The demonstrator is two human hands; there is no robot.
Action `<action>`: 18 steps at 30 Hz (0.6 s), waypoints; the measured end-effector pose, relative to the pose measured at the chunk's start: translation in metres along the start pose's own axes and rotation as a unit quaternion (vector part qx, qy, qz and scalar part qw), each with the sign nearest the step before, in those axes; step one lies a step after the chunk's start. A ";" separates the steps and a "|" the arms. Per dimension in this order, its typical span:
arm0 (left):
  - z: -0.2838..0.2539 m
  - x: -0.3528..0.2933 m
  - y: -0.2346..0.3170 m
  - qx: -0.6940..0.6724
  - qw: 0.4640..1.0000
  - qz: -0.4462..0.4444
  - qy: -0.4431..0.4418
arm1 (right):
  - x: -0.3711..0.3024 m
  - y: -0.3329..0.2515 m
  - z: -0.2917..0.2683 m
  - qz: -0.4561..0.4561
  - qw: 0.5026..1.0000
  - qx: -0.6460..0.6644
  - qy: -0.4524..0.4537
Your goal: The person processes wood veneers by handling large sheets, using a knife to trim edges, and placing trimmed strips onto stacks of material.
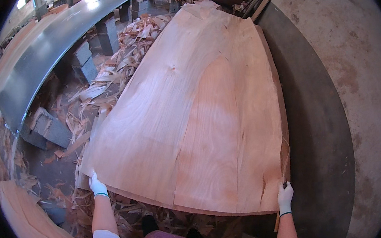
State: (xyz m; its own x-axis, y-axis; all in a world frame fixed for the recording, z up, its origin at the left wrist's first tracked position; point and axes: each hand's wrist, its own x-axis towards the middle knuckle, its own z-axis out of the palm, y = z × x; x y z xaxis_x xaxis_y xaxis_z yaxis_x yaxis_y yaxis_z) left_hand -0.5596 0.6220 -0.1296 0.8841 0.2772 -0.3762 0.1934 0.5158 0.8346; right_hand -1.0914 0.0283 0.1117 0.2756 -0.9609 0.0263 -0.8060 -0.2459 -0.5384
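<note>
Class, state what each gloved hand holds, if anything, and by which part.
The left hand grips the wood veneer sheet at its near left corner; the right hand is at the near right corner, its hold unclear.

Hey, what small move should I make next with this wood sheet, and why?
Probably shift the wood sheet gently, both near corners together: the left hand is at one and the right hand at the other, while a dark split shows near the right corner, so uneven pulling might lengthen it.

Left hand (98, 186) and right hand (285, 198) (both white-gloved) at the near corners of a broad wood-veneer sheet (163, 117)
</note>
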 end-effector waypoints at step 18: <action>0.001 0.008 -0.065 -0.002 0.998 -0.021 0.062 | 0.000 -0.013 0.047 0.002 0.995 -0.093 0.041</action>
State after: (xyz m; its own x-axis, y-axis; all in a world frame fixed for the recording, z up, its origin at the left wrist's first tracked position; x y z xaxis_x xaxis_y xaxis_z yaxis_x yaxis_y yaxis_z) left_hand -0.5641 0.5897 -0.1864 0.8163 0.3529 -0.4574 0.2275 0.5314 0.8160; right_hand -1.0562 0.0373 0.0786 0.2335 -0.9675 0.0975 -0.8924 -0.2530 -0.3736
